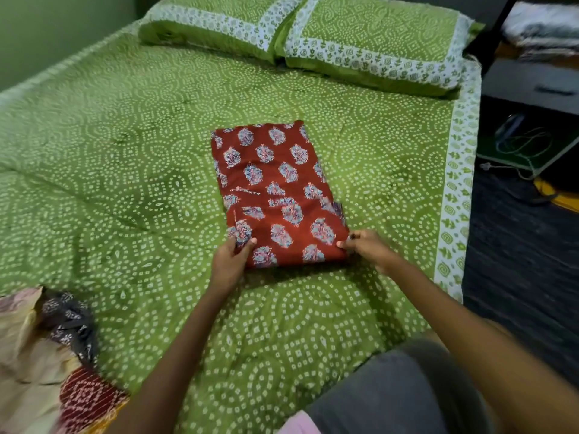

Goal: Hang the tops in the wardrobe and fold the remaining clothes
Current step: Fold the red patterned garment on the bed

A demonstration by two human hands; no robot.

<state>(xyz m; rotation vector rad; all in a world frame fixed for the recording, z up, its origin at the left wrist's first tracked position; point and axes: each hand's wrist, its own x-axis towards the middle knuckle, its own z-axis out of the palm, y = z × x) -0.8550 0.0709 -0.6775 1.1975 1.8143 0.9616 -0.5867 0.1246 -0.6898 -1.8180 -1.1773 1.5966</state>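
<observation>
- A red cloth (pixel 275 192) with blue and white flower shapes lies folded in a long flat shape in the middle of the bed (pixel 125 158).
- The left hand (pixel 230 261) pinches the near left corner of the red cloth, thumb on top.
- The right hand (pixel 366 247) pinches the near right corner, and its fingers (pixel 343 244) curl on the edge.
- No words or labels can be read on anything here.
- The bed has a green cover with white dots in rings.
- Two green pillows (pixel 300 36) lie side by side at the far end of the bed.
- A pile of other clothes (pixel 47 364) sits at the near left edge, well apart from the red cloth. It is cream, dark and red.
- A dark shelf (pixel 532 86) stands to the right of the bed, with a white cord (pixel 520 145) below it.
- A grey knee (pixel 394 393) rests on the near edge of the bed.
</observation>
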